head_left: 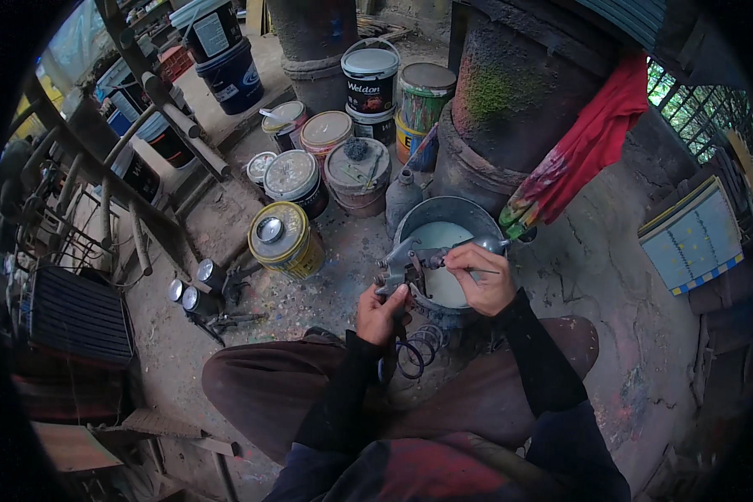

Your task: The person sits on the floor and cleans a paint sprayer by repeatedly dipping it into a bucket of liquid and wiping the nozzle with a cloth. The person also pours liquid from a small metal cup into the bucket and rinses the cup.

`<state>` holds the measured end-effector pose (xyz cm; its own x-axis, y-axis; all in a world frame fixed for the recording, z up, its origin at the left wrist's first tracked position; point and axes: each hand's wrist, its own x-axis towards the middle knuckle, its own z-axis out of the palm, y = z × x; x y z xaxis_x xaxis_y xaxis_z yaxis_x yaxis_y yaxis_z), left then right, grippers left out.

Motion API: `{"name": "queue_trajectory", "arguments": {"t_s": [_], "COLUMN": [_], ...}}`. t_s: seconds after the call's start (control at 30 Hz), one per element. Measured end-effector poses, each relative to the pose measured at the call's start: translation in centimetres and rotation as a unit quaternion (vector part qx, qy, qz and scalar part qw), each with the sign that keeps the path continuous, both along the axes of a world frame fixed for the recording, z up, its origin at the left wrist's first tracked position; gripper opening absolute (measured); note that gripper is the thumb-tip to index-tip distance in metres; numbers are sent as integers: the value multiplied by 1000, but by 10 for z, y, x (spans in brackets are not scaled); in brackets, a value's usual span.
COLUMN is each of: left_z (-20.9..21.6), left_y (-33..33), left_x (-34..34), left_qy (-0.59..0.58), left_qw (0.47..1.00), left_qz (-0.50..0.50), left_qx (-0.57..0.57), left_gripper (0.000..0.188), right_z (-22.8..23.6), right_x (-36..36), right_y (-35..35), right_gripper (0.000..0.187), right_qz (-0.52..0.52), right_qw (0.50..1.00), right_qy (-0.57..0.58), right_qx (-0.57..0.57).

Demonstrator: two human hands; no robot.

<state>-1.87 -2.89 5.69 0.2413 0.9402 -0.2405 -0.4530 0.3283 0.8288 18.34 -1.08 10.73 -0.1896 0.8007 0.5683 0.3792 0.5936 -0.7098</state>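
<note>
Your left grip (380, 316) closes around a grey metal spray gun (400, 258), hiding its handle; your right grip (487, 286) pinches a thin dark rod (487, 270), its tip unclear.

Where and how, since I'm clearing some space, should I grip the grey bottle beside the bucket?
Probably best by the narrow neck, coming from above: the grey bottle stands upright and widens below the neck, while the grey bucket crowds its right side.
</note>
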Motion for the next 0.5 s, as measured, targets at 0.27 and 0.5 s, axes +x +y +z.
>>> {"name": "queue_trajectory", "arguments": {"t_s": [0.27, 0.5], "left_z": [1, 3], "left_y": [0, 1], "left_x": [4, 1], "left_qy": [43, 77], "left_qw": [999, 994], "left_qz": [18, 33], "left_qx": [25, 73], "left_gripper": [13, 15], "right_z": [-6, -1], "right_x": [-13, -18], "right_y": [-4, -5], "right_gripper": [15, 14], "right_qz": [-95, -105], "right_qw": [995, 994], "right_qy": [-13, 19], "right_qx": [39, 39]}}
